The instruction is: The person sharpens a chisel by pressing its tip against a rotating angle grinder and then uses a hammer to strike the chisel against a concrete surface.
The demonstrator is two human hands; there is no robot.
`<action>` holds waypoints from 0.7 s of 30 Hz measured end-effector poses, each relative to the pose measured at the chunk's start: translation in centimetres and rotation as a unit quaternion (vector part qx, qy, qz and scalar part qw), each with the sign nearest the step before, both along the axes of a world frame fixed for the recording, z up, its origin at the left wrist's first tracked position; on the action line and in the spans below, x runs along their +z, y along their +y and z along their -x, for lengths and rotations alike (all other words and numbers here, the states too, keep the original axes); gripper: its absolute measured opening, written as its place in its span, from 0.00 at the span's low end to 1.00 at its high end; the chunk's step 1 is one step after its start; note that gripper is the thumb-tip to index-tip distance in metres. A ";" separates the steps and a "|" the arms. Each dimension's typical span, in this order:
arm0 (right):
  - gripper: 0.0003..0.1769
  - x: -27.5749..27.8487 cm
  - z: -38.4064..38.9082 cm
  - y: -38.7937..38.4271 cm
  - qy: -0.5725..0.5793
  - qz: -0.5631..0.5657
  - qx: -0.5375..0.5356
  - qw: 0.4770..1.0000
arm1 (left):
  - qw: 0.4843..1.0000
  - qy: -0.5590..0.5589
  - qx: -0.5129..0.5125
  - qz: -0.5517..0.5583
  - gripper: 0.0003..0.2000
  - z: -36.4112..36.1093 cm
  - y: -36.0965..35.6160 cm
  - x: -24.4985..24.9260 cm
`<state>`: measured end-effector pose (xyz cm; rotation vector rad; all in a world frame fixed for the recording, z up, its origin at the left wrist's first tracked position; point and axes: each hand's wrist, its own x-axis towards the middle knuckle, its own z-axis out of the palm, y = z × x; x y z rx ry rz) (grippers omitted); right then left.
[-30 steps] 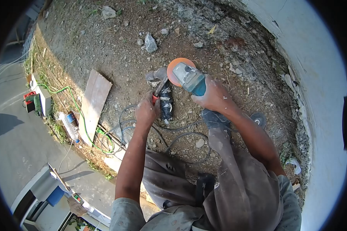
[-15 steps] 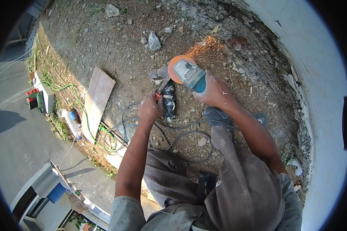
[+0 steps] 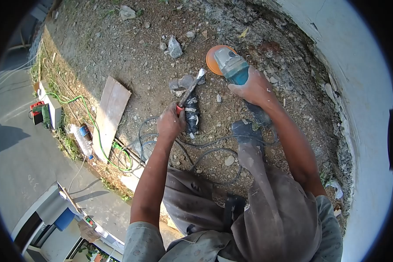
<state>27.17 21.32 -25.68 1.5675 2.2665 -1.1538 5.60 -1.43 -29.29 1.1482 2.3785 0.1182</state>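
Observation:
My left hand (image 3: 169, 122) is closed round the red handle of a chisel (image 3: 191, 92), whose bright flat tip points up and to the right. Under the chisel lies a hammer (image 3: 192, 118) with its handle wrapped in black tape and its head on the dirt. In my right hand (image 3: 254, 87) is a teal and grey angle grinder (image 3: 232, 64). Its orange disc (image 3: 214, 59) is up and right of the chisel tip, apart from it. No sparks show at the disc.
A grey cable (image 3: 218, 150) loops over the dirt by my shoes. Stones, among them a large one (image 3: 174, 47), lie ahead. On the left are a board (image 3: 111, 115), a green cord (image 3: 84, 102) and bottles (image 3: 85, 133). A white wall (image 3: 367, 131) runs along the right.
The grinder has moved right and up, off the chisel, and the sparks have stopped. The chisel's bright tip is now uncovered. My left hand has stayed nearly still.

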 end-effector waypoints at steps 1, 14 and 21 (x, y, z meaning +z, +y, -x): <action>0.45 0.2 -0.1 0.1 -0.002 -0.009 -0.003 1.000 | 1.000 -0.001 0.000 0.006 0.13 0.0 0.1 0.1; 0.36 0.7 0.9 -4.7 0.025 0.033 0.061 0.997 | 1.000 -0.004 0.002 0.023 0.14 0.3 0.1 0.1; 0.37 0.8 1.1 -4.7 0.026 0.021 0.062 0.998 | 1.000 -0.011 0.002 0.012 0.12 0.1 0.2 0.5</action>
